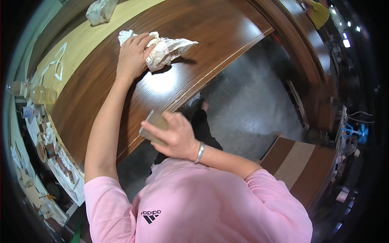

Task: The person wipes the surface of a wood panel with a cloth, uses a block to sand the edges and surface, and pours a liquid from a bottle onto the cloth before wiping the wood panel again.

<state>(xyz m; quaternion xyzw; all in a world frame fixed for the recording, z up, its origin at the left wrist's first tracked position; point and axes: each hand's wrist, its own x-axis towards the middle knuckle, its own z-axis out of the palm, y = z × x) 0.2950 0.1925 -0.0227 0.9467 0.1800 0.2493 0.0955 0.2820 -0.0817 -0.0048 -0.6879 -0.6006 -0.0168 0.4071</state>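
My left hand (133, 56) is closed on a crumpled white rag (164, 52). It presses the rag on the glossy brown wood-grain panel (194, 24), and a loose end of the cloth sticks out to the right, lifted off the surface. Nearer to my body, my right hand (178, 137) grips a flat grey-brown block (157, 124) with a pale edge. That block is held at the panel's front edge; whether it touches the edge I cannot tell. A bangle circles my right wrist.
Plastic bottles (42, 94) and a cluttered side bench (60, 162) stand at the left. A plastic-wrapped lump (100, 12) lies on the pale board beyond the panel. Brown boards (302, 166) are stacked at the right, above the grey floor (251, 93). Someone in yellow (319, 15) is far right.
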